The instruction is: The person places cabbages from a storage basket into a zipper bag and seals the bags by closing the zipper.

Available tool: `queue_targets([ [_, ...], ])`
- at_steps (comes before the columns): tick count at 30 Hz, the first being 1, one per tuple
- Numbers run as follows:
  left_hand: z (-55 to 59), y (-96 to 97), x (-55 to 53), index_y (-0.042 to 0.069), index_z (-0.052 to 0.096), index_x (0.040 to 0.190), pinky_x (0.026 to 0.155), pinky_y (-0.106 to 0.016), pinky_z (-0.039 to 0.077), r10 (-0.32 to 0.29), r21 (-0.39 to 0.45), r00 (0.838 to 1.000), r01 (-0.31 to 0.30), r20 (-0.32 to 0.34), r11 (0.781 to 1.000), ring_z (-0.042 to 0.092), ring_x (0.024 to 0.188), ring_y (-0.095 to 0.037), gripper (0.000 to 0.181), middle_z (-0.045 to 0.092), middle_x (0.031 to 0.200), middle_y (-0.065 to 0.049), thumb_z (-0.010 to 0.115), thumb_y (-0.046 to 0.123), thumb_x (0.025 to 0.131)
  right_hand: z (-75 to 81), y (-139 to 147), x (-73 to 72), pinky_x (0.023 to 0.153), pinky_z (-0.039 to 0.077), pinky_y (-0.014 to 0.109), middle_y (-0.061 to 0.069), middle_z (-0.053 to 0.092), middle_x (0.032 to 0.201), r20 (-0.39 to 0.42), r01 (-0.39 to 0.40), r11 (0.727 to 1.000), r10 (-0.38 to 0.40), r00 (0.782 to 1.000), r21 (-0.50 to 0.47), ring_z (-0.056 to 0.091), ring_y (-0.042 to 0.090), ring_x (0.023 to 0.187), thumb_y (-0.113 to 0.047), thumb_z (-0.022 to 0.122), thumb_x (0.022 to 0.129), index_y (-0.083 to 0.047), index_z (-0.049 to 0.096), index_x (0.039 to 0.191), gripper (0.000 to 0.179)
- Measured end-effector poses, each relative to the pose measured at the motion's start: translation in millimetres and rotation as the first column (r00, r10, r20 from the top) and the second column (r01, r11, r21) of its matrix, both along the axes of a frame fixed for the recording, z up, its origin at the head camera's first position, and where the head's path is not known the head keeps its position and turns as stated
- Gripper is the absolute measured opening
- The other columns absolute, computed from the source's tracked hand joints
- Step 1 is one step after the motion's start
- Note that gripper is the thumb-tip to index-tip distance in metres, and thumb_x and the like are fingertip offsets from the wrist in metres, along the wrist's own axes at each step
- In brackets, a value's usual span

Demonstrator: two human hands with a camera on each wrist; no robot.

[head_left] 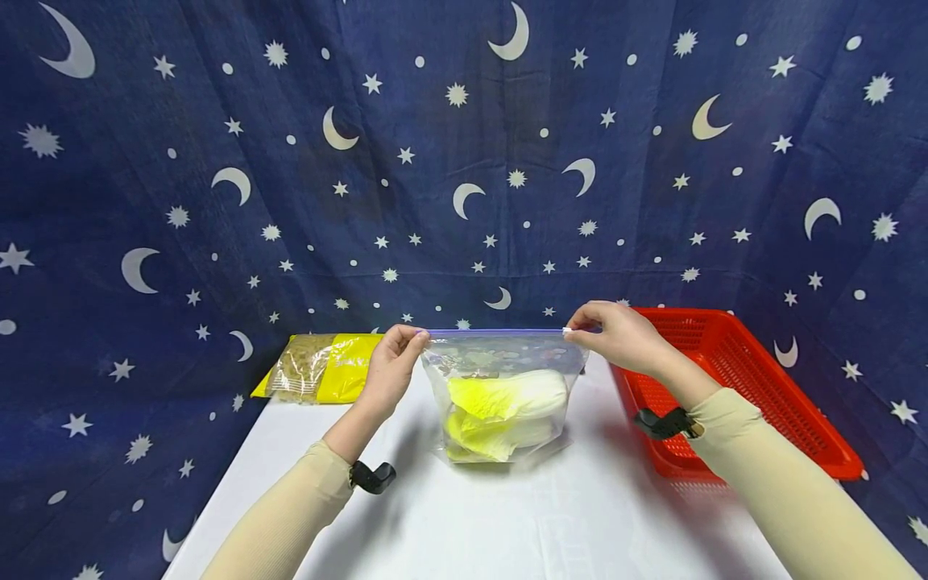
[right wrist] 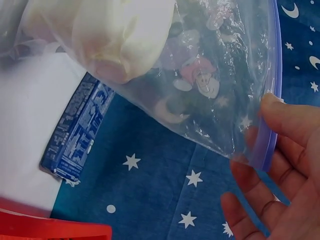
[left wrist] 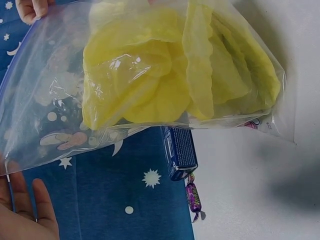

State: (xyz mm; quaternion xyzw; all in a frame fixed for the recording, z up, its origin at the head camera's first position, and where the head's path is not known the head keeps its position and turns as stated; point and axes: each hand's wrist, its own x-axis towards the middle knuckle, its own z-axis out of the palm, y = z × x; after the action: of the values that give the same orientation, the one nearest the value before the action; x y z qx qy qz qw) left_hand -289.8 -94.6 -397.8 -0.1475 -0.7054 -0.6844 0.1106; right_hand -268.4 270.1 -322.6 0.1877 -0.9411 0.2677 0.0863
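Observation:
A clear zip bag point(head_left: 500, 354) with a purple top strip holds pale yellow-green napa cabbage leaves point(head_left: 507, 411). My left hand point(head_left: 395, 362) pinches the bag's top left corner. At the opposite top corner, my right hand point(head_left: 616, 334) pinches the strip by a small white slider point(head_left: 567, 331). The strip is stretched straight between both hands, and the bag hangs upright with its bottom at or near the table. In the right wrist view, thumb and fingers point(right wrist: 280, 112) grip the strip's end.
A red plastic basket point(head_left: 768, 379) stands at the right. A yellow package with a clear window point(head_left: 351, 366) lies at the back left. Behind the bag are a blue box point(left wrist: 179, 152) and a purple wrapped candy point(left wrist: 193, 195). A starry blue cloth point(head_left: 435, 225) hangs behind the white table point(head_left: 573, 524).

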Motion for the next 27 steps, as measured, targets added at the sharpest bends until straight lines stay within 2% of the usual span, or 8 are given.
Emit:
queue_targets([
  [10, 0.3, -0.3, -0.2, 0.001, 0.064, 0.109, 0.097, -0.029, 0.05, 0.005, -0.007, 1.0, -0.005, 0.008, 1.0, 0.063, 0.101, -0.016, 0.019, 0.067, 0.102, -0.005, 0.066, 0.019, 0.102, -1.2, 7, 2.7, 0.079, 0.053, 0.04, -0.003, 0.071, 0.094, -0.021, 0.011, 1.0, -0.011, 1.0, 0.001, 0.062, 0.018, 0.086, -0.026, 0.074, 0.095, -0.014, 0.076, 0.099, 0.013],
  [19, -1.3, -1.4, -2.2, 0.0, 0.063, 0.11, 0.097, -0.028, 0.05, -0.008, 0.002, 1.0, 0.008, 0.005, 1.0, 0.062, 0.1, -0.016, 0.018, 0.066, 0.102, -0.004, 0.065, 0.017, 0.102, -1.6, 15, 5.1, 0.078, 0.054, 0.04, 0.0, 0.069, 0.097, 0.006, 0.045, 0.999, -0.045, 0.999, 0.015, 0.06, 0.021, 0.091, -0.027, 0.075, 0.095, -0.015, 0.075, 0.101, 0.013],
  [27, -2.1, -1.2, -3.4, 0.0, 0.062, 0.11, 0.097, -0.026, 0.051, -0.012, 0.009, 1.0, 0.012, 0.0, 1.0, 0.063, 0.101, -0.016, 0.021, 0.065, 0.102, -0.003, 0.065, 0.019, 0.102, -4.8, 21, 6.7, 0.075, 0.052, 0.039, 0.0, 0.067, 0.096, -0.005, 0.065, 0.998, -0.065, 0.998, -0.002, 0.059, 0.021, 0.086, -0.027, 0.075, 0.094, -0.017, 0.075, 0.098, 0.01],
])
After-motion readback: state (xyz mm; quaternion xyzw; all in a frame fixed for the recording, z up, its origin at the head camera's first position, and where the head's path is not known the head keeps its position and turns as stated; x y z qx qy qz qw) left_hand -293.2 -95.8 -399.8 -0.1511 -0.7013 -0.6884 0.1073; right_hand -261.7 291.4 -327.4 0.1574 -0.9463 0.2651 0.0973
